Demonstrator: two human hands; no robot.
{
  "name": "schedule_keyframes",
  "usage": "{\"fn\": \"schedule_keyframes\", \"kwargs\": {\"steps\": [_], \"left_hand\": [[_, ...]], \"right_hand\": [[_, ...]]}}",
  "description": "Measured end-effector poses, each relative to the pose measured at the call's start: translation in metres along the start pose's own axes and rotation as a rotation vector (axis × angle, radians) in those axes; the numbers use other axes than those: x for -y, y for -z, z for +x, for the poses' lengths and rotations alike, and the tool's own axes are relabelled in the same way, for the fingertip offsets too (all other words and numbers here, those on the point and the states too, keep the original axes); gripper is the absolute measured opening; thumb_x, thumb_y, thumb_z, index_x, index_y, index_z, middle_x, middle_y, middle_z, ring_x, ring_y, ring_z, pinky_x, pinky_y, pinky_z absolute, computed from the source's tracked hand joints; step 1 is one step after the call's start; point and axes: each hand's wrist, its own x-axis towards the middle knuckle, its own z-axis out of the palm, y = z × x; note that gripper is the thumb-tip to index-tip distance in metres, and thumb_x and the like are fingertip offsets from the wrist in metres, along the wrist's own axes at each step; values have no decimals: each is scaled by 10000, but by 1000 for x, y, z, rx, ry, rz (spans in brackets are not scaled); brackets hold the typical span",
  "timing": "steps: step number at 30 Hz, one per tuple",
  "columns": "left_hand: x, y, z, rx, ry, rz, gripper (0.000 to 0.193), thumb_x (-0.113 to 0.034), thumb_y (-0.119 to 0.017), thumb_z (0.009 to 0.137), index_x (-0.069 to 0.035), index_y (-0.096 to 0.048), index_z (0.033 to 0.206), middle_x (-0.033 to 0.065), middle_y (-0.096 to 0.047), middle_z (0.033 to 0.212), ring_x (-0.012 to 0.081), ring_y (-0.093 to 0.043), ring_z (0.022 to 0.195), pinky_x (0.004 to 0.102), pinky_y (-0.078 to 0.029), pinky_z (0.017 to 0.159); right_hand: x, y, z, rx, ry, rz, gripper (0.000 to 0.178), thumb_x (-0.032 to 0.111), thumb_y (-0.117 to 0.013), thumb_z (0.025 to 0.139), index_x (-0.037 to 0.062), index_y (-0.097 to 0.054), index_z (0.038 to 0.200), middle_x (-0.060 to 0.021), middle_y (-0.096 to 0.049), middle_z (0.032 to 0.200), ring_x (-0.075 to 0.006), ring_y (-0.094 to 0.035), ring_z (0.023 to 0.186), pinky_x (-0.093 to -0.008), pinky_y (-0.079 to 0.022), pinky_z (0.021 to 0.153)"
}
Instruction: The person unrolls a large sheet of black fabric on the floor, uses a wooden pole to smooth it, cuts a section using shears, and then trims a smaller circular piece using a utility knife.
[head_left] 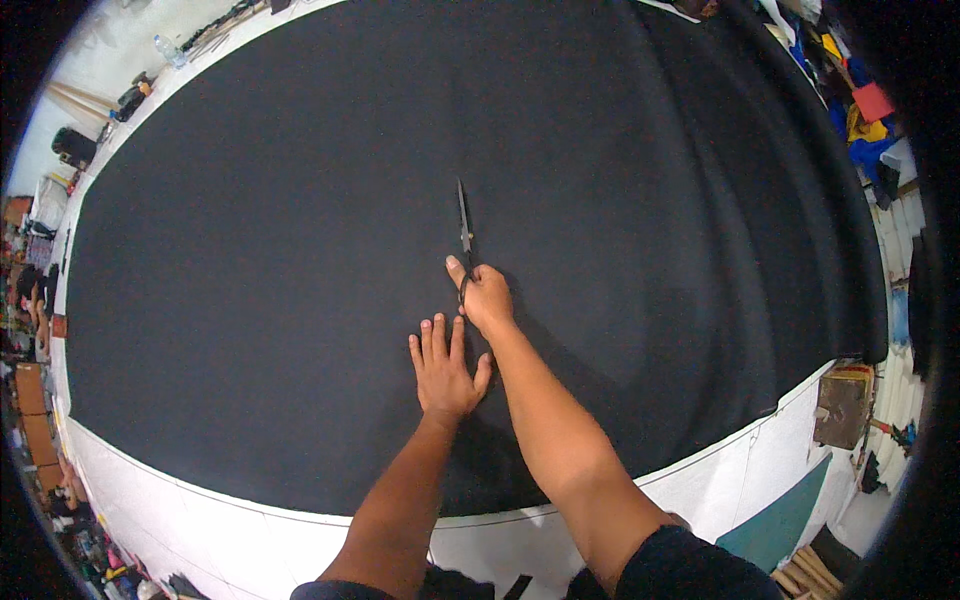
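Observation:
A wide sheet of black fabric [280,220] is spread over the table, smooth on the left and rippled into soft folds on the right. My right hand [487,300] grips a pair of scissors [464,218] by the dark handles, near the middle of the cloth. The blades point away from me and look closed or nearly so. Just below and to the left, my left hand [446,377] lies flat on the fabric with its fingers spread, holding nothing. Whether the lower blade is under the cloth I cannot make out.
The white table edge [210,470] shows along the near side. A plastic bottle [170,50] and a dark cylinder [73,147] stand at the far left. A worn box [843,405] and a green board [778,515] are at the near right. Colourful cloth scraps [868,125] lie far right.

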Motion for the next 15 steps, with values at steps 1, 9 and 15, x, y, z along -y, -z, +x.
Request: {"fn": "schedule_keyframes", "kwargs": {"steps": [1, 9, 15], "left_hand": [[2, 0, 0, 13, 5, 3, 685, -402, -564, 859, -23, -410, 1408, 252, -345, 1468, 437, -246, 1400, 582, -138, 1144], [4, 6, 9, 79, 41, -20, 663, -409, -552, 859, -29, -435, 1389, 255, -344, 1466, 445, -246, 1395, 603, -129, 1136], [14, -3, 7, 106, 52, -11, 662, -431, -550, 857, -44, -450, 1385, 250, -360, 1458, 449, -262, 1388, 613, -144, 1131]], "right_hand": [[-2, -2, 3, -17, 14, -19, 562, 569, -625, 867, 61, -508, 657, -56, -543, 570, -157, -543, 463, -320, -440, 487], [-19, -10, 3, -3, 26, 6, 512, 500, -657, 884, 65, -487, 675, -22, -503, 533, -118, -507, 444, -295, -415, 462], [-9, -10, 7, 30, -48, 101, 492, 456, -686, 878, 73, -469, 658, -17, -472, 535, -112, -452, 473, -295, -375, 464]]}}
